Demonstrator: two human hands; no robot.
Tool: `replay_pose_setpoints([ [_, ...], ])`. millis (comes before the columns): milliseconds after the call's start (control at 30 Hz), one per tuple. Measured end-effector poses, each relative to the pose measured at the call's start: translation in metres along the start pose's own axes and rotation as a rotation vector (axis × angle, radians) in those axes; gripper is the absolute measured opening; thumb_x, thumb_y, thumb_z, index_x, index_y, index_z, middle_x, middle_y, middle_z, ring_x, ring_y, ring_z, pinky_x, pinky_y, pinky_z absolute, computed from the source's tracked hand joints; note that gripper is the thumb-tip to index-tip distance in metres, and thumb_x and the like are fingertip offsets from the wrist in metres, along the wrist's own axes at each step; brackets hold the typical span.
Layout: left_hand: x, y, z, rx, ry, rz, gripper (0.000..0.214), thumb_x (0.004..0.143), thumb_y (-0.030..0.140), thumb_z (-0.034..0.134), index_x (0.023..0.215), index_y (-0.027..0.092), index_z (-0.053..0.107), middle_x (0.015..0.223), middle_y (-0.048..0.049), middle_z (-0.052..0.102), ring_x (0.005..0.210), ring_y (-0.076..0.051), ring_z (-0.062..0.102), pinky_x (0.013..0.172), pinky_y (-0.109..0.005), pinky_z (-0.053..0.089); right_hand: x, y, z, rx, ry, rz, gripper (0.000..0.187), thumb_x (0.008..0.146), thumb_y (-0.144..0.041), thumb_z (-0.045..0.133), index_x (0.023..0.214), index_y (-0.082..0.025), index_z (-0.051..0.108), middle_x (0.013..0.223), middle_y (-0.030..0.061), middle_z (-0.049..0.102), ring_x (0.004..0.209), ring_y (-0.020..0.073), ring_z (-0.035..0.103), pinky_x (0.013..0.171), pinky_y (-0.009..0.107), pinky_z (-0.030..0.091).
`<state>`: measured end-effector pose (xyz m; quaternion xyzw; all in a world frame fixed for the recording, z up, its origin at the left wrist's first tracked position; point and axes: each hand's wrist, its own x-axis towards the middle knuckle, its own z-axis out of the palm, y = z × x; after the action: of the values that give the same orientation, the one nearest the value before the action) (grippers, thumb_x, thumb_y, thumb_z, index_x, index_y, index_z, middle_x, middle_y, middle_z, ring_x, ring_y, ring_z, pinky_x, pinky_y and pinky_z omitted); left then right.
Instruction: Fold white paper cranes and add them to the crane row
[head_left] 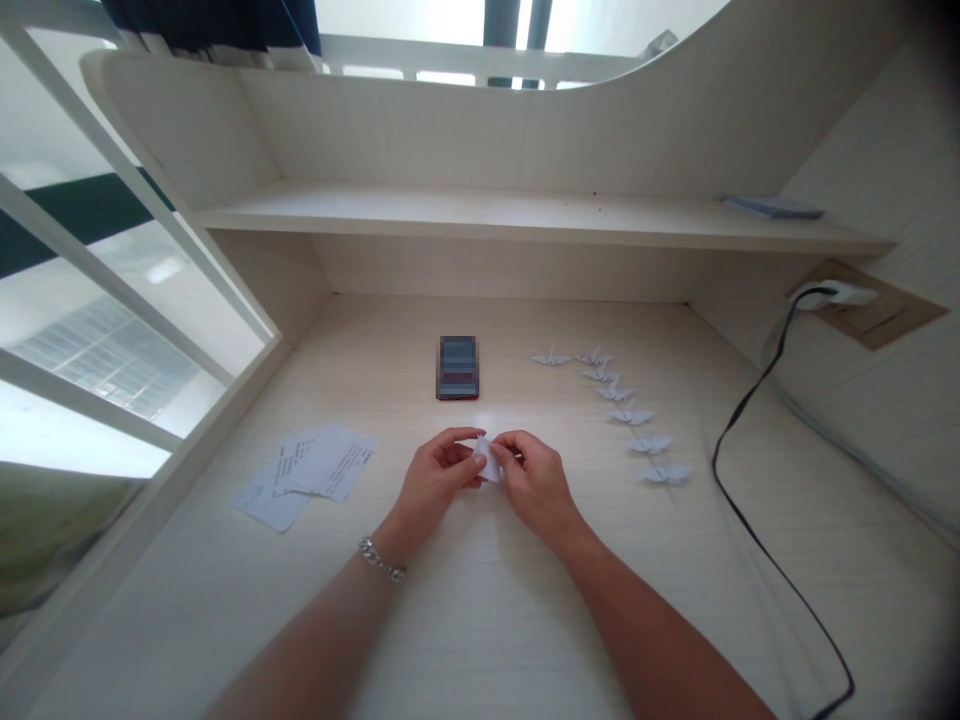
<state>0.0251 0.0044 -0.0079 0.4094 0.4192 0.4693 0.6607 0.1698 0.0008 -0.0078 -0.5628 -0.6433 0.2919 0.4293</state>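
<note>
Holding: I have a piece of folded paper [489, 464] between my two hands, on my side of the phone [457, 368] and a little to its right
Left hand [441, 468]: thumb laid over the paper's left side, fingers curled behind, clamped on it
Right hand [535, 482]: thumb and forefinger pinched together on the paper's right edge
Paper's lie: its longer axis runs roughly away from me, on the phone's side tipping slightly left; both hands touch it, so neither is nearer, though my left covers more of it
Creases: too small for me to make out
Paper cranes [631, 416]: seven in a curving line right of the phone, the last few closer to me than it is
Printed sheets [326, 462]: overlapping, left of the phone and nearer me
Black cable [717, 456]: well right of the phone, beyond the cranes
</note>
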Motion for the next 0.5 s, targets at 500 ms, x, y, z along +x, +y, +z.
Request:
replay_pose_setpoints([
  [500, -0.0006, 0.0041, -0.0024, -0.093, -0.007, -0.047, 0.025, 0.068, 0.033, 0.068, 0.082, 0.014, 0.059, 0.067, -0.0047, 0.066, 0.062, -0.015, 0.063, 0.060, -0.027, 0.050, 0.0011, 0.0014, -0.0006, 0.239, -0.055, 0.049, 0.016, 0.080, -0.028, 0.051, 0.082, -0.019, 0.065, 0.078, 0.0033, 0.065, 0.070, 0.0166, 0.058, 0.065, 0.026, 0.046],
])
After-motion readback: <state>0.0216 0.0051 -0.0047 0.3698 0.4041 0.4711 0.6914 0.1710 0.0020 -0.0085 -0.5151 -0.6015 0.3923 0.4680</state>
